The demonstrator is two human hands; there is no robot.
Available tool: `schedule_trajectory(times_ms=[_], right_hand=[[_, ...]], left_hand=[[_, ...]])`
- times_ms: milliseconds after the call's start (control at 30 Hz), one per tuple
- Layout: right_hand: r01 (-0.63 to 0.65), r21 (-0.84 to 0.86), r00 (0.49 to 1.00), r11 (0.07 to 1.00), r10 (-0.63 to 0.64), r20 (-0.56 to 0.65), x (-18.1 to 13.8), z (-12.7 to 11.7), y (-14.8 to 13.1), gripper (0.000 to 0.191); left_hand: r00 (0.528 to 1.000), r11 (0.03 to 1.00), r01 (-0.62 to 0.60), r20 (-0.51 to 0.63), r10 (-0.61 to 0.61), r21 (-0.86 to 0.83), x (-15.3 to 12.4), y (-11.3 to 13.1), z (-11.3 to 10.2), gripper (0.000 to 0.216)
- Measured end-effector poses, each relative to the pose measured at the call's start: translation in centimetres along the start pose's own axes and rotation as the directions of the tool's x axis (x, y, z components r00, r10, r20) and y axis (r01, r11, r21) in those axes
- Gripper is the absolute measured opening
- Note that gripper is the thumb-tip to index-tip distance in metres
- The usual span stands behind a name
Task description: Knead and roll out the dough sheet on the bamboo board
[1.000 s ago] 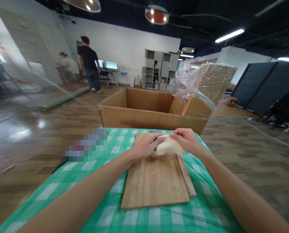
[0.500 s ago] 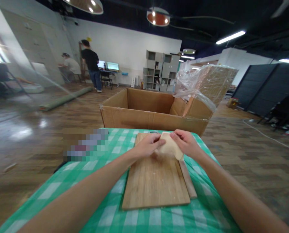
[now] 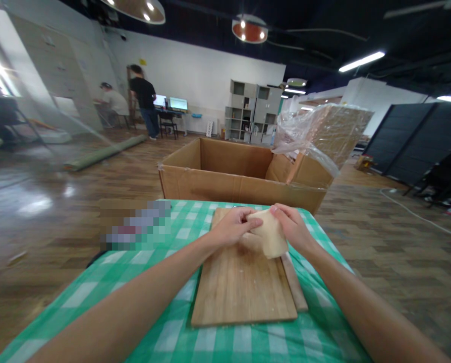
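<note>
A pale, flattened piece of dough (image 3: 273, 237) hangs between my hands over the far part of a wooden cutting board (image 3: 244, 292). My left hand (image 3: 235, 226) pinches its left side between thumb and fingers. At its upper right edge, my right hand (image 3: 290, 224) grips it the same way. The dough's lower end droops toward the board's right edge. Along that edge lies a wooden rolling pin (image 3: 295, 285), its far end hidden by the dough. Behind my left hand, the rim of a round metallic object (image 3: 241, 206) shows a little.
A green and white checked cloth (image 3: 172, 302) covers the table. Beyond its far edge stands a large open cardboard box (image 3: 218, 181) with plastic wrap (image 3: 297, 126) at its right. A blurred-out object (image 3: 134, 227) is at the table's left edge. Two people are in the background.
The dough has turned and sagged lower, its hanging end now longer and nearer the board. Both hands keep their grip, and my right hand has shifted slightly.
</note>
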State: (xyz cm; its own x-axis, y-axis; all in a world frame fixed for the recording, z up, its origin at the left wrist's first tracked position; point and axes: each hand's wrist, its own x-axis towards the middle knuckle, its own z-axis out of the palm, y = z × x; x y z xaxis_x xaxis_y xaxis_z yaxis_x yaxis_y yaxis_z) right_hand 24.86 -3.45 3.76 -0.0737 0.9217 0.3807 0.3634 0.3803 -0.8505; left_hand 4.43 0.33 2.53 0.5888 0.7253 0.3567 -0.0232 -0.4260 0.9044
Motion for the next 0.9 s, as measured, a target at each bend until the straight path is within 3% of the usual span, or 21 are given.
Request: schedule_trajectory(times_ms=[133,333,467,567,700,833,900], right_hand=[[0.019,-0.007,0.999,1.0,-0.019,0.049,-0.1,0.1,-0.1,0.049],[0.059,-0.062,0.995,0.996,-0.064,-0.072,-0.1,0.1,0.4,0.049],[-0.009,-0.028,0.999,1.0,0.01,0.042,-0.3,0.3,0.4,0.047],[0.052,-0.132,0.997,0.99,-0.044,0.06,-0.5,0.6,0.1,0.046],[0.159,-0.242,0.987,0.957,-0.159,0.021,-0.7,0.8,0.0,0.048],[0.062,-0.148,0.992,0.987,-0.045,0.115,-0.8,0.9,0.4,0.047],[0.086,-0.142,0.983,0.986,-0.06,0.175,-0.8,0.9,0.3,0.043]], left_hand=[[0.997,0.998,0.019,-0.073,-0.023,-0.052,0.1,0.0,0.9,0.038],[0.98,0.965,0.102,-0.144,-0.139,-0.242,0.1,-0.5,1.7,0.049],[0.971,0.997,0.071,-0.228,-0.077,-0.034,-0.1,-0.2,1.8,0.043],[0.971,0.989,0.043,-0.239,-0.008,0.139,-0.3,0.3,1.9,0.041],[0.964,0.979,0.038,-0.264,0.016,0.2,-0.4,0.4,2.2,0.043],[0.966,0.965,0.007,-0.253,0.062,0.262,-0.5,0.4,2.3,0.043],[0.969,0.962,-0.031,-0.227,0.094,0.27,-0.5,0.4,2.2,0.043]])
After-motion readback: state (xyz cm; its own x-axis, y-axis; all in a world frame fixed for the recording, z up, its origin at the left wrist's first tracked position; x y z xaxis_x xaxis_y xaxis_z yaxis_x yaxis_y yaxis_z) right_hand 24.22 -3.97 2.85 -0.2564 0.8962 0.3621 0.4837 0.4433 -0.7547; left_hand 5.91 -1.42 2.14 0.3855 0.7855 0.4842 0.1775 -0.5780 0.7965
